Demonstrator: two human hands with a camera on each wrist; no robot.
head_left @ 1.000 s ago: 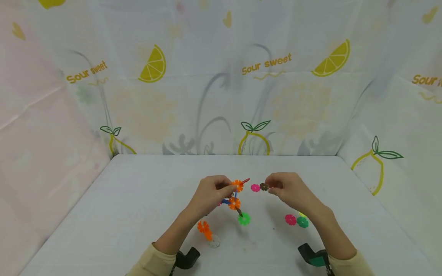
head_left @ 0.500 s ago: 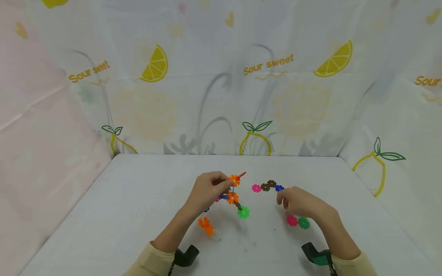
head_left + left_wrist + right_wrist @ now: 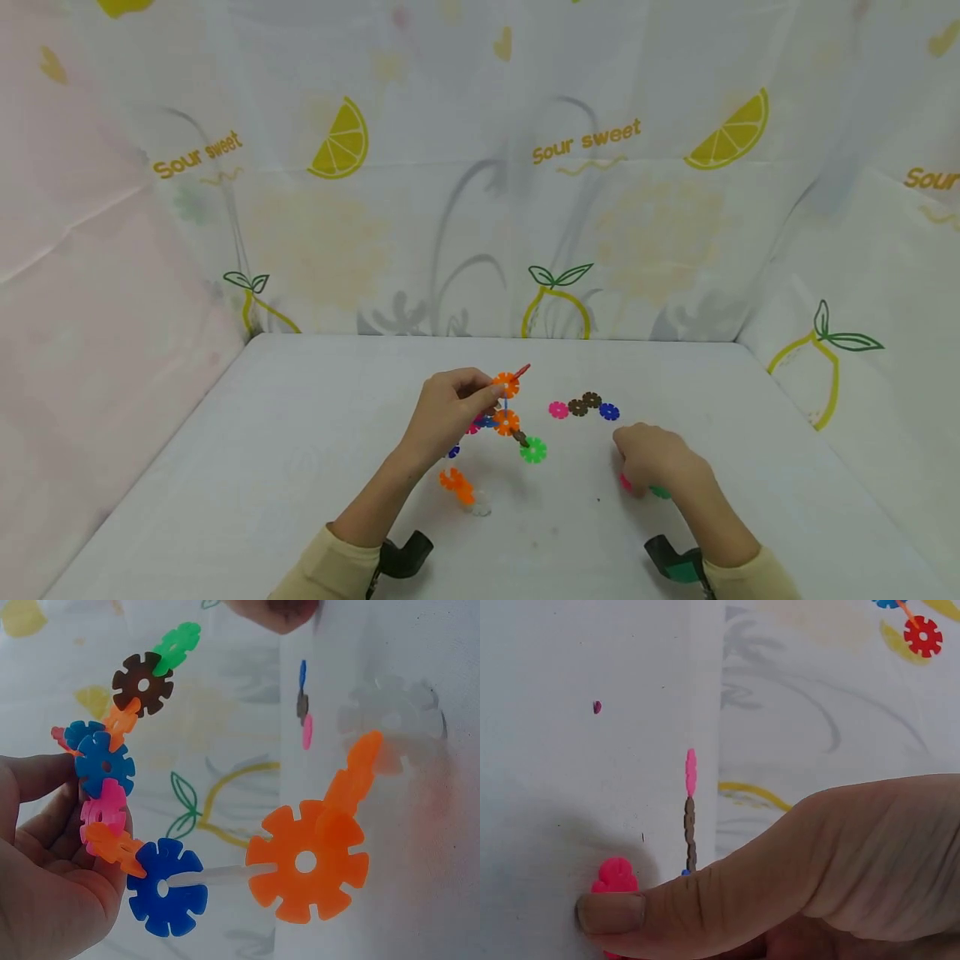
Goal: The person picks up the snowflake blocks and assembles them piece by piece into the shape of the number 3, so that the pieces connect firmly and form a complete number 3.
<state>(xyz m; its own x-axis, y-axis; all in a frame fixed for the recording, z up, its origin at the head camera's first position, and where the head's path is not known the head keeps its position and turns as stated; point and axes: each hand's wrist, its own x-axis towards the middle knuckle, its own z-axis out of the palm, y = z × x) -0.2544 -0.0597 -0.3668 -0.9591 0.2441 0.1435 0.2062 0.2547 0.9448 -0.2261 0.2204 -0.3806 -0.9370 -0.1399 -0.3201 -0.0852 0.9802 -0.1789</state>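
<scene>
My left hand [image 3: 442, 421] pinches a branching chain of notched plastic snowflake discs, lifted above the table. In the left wrist view its thumb and fingers are at a blue disc [image 3: 105, 766] and a pink disc [image 3: 103, 810]. One branch carries a brown disc [image 3: 142, 684] and a green disc [image 3: 178, 649]. Another hangs down through a dark blue disc [image 3: 168, 889] to a large orange disc [image 3: 306, 862] and a clear disc [image 3: 394, 712]. My right hand [image 3: 654, 460] is low over a loose pink disc [image 3: 616, 874], its thumb across it; the fingers' hold is hidden.
Beyond my right hand a row of discs lies on the white table [image 3: 300, 467]: pink [image 3: 558, 410], two brown [image 3: 577, 407] and blue [image 3: 609, 412]. A green disc [image 3: 661, 492] shows partly beneath the right hand. A printed cloth [image 3: 420, 208] hangs behind the table.
My right hand has left the row of discs, coming down and toward me to the pink disc. The left hand has risen slightly with the chain.
</scene>
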